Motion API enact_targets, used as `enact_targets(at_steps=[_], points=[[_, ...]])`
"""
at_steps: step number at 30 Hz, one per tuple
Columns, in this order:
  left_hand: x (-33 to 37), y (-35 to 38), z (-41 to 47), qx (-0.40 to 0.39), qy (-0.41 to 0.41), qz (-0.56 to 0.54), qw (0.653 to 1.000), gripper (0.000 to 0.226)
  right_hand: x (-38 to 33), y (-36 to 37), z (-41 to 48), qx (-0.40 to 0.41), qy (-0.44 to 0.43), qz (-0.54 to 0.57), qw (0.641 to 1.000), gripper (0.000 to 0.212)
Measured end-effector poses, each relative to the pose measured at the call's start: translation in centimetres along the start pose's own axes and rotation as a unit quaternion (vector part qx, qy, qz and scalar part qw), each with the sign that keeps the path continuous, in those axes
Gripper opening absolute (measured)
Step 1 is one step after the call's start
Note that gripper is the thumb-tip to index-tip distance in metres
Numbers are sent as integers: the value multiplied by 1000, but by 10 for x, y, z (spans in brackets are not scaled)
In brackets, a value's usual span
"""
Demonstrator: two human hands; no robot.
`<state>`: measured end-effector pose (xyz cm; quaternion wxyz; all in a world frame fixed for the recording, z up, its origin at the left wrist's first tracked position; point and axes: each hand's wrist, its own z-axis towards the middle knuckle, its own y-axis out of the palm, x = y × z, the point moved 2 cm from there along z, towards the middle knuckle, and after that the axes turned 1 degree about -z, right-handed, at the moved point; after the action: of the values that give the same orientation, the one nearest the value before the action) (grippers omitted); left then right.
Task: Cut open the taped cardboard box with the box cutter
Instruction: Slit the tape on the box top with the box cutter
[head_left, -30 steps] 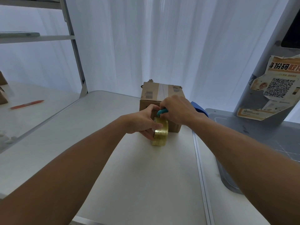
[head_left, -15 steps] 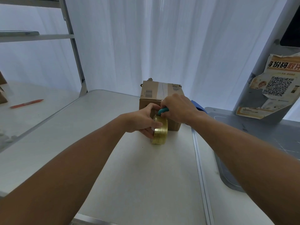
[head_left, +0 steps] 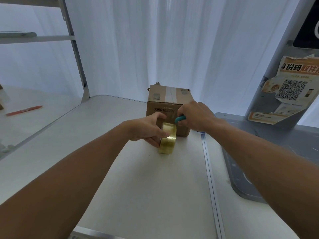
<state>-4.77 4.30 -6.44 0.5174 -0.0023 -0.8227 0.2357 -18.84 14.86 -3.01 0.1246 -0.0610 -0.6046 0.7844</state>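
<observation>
A small brown cardboard box point(head_left: 162, 107) with a white tape strip along its top stands at the far end of the white table point(head_left: 146, 178). A yellowish roll of packing tape point(head_left: 168, 141) stands on edge in front of the box, and my left hand point(head_left: 148, 128) grips it from the left. My right hand point(head_left: 195, 115) is closed around a teal-handled box cutter point(head_left: 179, 119), held against the box's front face just above the roll. The blade is hidden.
A grey cutting mat point(head_left: 276, 152) lies on the right, beside a grey post with a torn QR-code poster point(head_left: 290, 90). A red pen point(head_left: 24, 110) lies on the adjoining table at left. A metal shelf frame point(head_left: 76, 54) rises behind it.
My hands have spread slightly apart, uncovering the printed number on the box front. The tape roll sits a little lower and nearer to me.
</observation>
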Motion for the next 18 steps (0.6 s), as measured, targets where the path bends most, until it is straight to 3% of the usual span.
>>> enact_targets(at_steps=[18], points=[[-2, 0, 0, 6, -6, -2, 1000, 67, 18, 9, -11, -14, 43, 67, 997, 21]])
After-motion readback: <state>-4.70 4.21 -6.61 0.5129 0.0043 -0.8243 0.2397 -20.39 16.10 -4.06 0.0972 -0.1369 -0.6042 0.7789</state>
